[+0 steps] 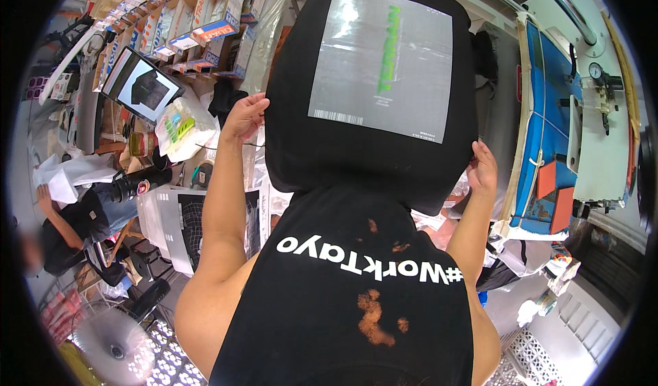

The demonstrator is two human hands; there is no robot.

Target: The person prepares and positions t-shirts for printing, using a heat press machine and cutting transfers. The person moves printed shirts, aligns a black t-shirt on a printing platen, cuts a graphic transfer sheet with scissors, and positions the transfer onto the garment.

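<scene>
A black fabric piece (370, 163) lies spread out in front of me, with a large grey rectangular print sheet (349, 57) on it, bearing green lettering and a barcode. My left hand (247, 119) grips its left edge, fingers curled at the fabric. My right hand (483, 168) is at the lower right edge, fingers curled on it; the fingertips are partly hidden. Whatever supports the fabric underneath is mostly covered. Below it is my black printed top with orange stains.
Cardboard boxes (212, 16) and a monitor (140, 88) stand upper left. At left a co-worker (72, 228) handles white material (68, 177). A fan (113, 345) is lower left. A blue-padded machine (545, 126) with orange pieces and a pressure gauge (595, 71) stands at right.
</scene>
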